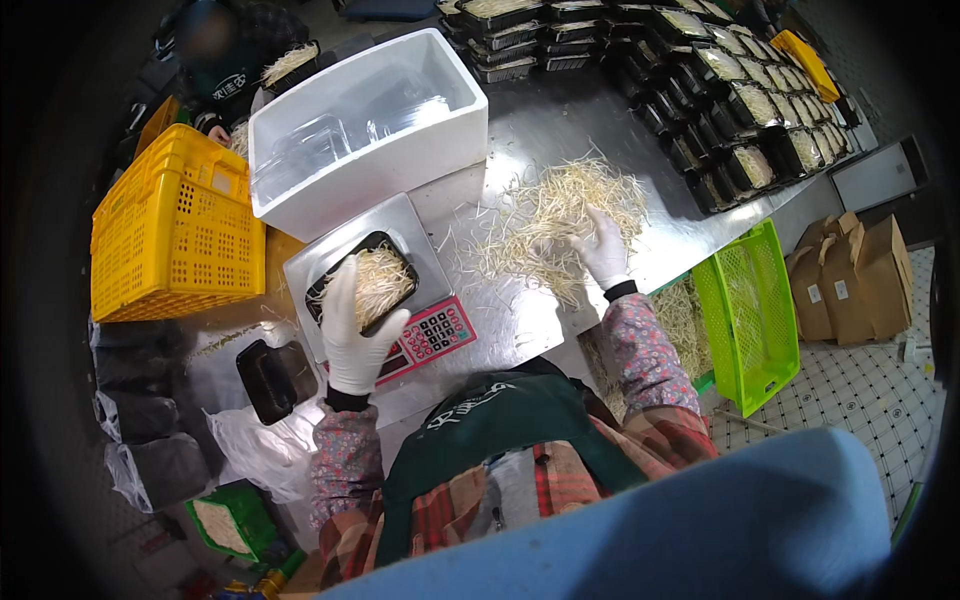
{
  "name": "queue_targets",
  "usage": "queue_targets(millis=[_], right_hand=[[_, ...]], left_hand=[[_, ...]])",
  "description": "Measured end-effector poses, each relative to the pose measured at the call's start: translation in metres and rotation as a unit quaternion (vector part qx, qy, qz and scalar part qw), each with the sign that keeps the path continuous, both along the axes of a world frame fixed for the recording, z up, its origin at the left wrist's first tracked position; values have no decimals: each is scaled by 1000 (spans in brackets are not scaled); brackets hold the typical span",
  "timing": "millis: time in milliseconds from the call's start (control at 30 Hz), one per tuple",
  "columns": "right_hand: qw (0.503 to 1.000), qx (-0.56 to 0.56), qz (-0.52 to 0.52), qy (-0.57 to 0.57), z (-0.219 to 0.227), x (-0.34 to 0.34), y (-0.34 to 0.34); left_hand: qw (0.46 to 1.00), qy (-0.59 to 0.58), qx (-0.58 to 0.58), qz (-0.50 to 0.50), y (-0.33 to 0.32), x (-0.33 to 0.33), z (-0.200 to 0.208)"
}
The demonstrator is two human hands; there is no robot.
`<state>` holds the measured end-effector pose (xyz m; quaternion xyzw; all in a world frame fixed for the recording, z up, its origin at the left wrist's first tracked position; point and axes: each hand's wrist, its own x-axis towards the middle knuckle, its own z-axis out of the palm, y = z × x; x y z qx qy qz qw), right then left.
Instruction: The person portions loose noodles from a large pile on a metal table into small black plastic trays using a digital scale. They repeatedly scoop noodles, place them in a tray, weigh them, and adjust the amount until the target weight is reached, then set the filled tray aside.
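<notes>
Resting on the sprout-filled black tray (pixel 362 282) atop the scale (pixel 380 290) near the bench's front edge, the left hand (pixel 352 330) lay with fingers together; the right hand (pixel 603 248), fingers spread, touched the loose sprout pile (pixel 555 215) mid-bench.

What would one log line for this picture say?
left hand: on sprout-filled black tray atop scale | right hand: in loose sprout pile on metal table
</notes>
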<state>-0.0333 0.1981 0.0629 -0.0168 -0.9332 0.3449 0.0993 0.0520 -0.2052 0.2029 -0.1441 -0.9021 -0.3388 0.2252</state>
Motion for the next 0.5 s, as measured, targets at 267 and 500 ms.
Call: queue_targets(millis=[267, 500], right_hand=[[928, 265, 162, -204, -32, 33, 1], [935, 230, 199, -183, -40, -48, 23]], left_hand=[[924, -233, -104, -284, 157, -15, -127], [924, -256, -254, -128, 217, -118, -200]])
